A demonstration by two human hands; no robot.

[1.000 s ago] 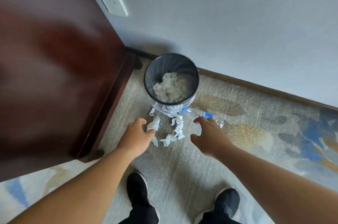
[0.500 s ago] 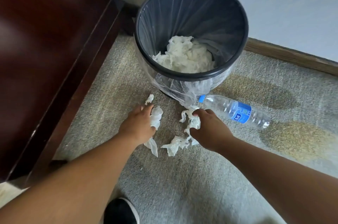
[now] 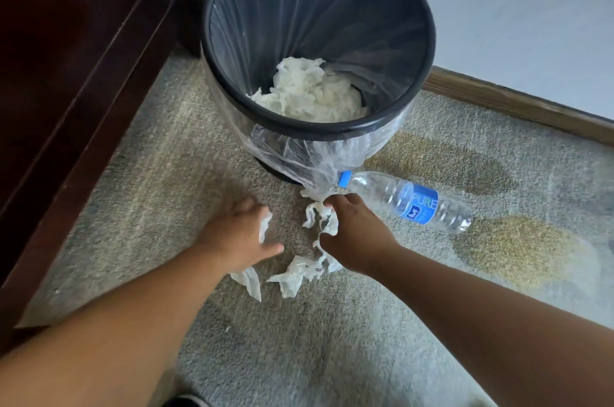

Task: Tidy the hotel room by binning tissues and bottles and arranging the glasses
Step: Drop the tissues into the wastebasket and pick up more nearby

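Two crumpled white tissues (image 3: 292,277) lie by the round black bin (image 3: 319,127), left hand (image 3: 237,235) and right hand (image 3: 354,235) each pinching one for binning.

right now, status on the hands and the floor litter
Left hand on a crumpled tissue, grip unclear. Right hand pinching tissue strip. Water bottle lying on carpet beside bin. Bin mouth unobstructed.

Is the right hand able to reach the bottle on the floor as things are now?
Probably yes. The bottle lies on the carpet just beside the right hand, with nothing between them, though that hand grips a tissue.
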